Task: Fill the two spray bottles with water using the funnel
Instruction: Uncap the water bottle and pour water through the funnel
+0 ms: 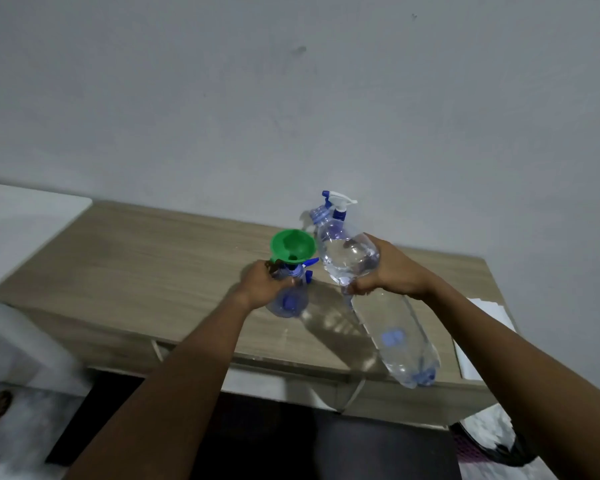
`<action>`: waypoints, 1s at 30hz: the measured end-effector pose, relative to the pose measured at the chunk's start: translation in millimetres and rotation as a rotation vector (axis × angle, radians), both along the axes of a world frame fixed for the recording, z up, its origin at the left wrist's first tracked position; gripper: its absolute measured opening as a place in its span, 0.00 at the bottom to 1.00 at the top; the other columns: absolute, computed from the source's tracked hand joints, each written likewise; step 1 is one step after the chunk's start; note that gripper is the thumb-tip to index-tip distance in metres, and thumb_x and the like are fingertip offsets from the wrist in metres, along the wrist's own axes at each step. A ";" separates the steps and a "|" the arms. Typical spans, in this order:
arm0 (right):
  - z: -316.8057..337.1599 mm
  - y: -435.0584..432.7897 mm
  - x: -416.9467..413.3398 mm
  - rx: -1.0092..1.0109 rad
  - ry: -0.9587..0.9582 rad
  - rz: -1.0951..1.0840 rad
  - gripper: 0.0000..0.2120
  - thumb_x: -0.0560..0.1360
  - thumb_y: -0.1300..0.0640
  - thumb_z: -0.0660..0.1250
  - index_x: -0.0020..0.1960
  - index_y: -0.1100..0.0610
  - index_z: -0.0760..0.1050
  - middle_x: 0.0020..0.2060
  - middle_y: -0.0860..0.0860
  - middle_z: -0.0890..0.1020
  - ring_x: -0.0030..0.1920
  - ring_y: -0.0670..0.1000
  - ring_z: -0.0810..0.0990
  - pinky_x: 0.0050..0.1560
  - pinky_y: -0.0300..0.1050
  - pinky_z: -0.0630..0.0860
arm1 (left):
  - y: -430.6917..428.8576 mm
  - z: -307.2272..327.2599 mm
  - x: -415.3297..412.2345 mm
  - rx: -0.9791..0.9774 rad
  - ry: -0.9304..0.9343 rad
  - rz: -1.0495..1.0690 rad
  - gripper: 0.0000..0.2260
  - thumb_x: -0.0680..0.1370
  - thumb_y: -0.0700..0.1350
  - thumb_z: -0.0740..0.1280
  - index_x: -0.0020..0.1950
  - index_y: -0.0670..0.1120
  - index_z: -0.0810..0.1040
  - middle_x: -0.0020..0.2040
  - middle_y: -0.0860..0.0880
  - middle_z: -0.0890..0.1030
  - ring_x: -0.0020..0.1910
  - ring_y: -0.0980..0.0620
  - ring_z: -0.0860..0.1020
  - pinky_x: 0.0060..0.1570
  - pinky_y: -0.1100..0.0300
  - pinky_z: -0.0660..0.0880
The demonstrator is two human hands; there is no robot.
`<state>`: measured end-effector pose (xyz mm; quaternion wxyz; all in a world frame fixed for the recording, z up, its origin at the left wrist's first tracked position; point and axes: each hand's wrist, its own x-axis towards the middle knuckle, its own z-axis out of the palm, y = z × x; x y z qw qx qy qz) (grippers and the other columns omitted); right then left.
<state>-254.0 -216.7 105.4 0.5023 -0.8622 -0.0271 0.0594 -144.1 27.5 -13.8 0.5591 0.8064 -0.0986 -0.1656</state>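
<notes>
A green funnel [293,251] sits in the neck of a small clear spray bottle [288,303] standing on the wooden table [146,258]. My left hand [265,285] grips that bottle just below the funnel. My right hand [394,271] holds a large clear water bottle [395,327] around its middle, tilted, with its blue-topped neck [319,213] up beside the funnel's right rim and its base toward me. Water shows in its upper part. Behind it stands a second spray bottle, only its white and blue trigger head [340,202] visible. A blue spray part [310,263] lies beside the funnel.
The table stands against a plain grey wall. White paper [482,327] lies at the table's right edge. A white surface [25,220] adjoins the table on the left. A dark opening lies under the table's front edge.
</notes>
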 end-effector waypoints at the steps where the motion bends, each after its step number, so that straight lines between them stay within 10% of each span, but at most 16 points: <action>1: -0.5 0.1 0.5 0.000 0.019 0.020 0.30 0.64 0.69 0.79 0.59 0.46 0.76 0.45 0.49 0.84 0.43 0.49 0.84 0.39 0.45 0.81 | 0.3 -0.7 0.2 -0.002 0.002 0.003 0.23 0.62 0.53 0.78 0.51 0.41 0.85 0.48 0.41 0.86 0.46 0.48 0.82 0.56 0.42 0.79; 16: -1.0 -2.7 6.8 -0.054 0.243 0.075 0.41 0.60 0.61 0.79 0.71 0.54 0.71 0.48 0.66 0.84 0.42 0.59 0.85 0.49 0.74 0.79 | 0.2 -10.2 5.3 -0.004 0.007 -0.024 0.30 0.58 0.61 0.78 0.55 0.46 0.84 0.49 0.49 0.87 0.53 0.48 0.84 0.58 0.44 0.79; 30: 11.0 -6.5 7.4 -0.149 0.323 0.123 0.40 0.60 0.59 0.78 0.71 0.57 0.72 0.46 0.64 0.86 0.41 0.57 0.85 0.47 0.59 0.82 | 0.6 -22.3 13.7 0.011 0.014 -0.018 0.29 0.58 0.63 0.78 0.53 0.49 0.85 0.48 0.52 0.87 0.52 0.50 0.84 0.58 0.44 0.79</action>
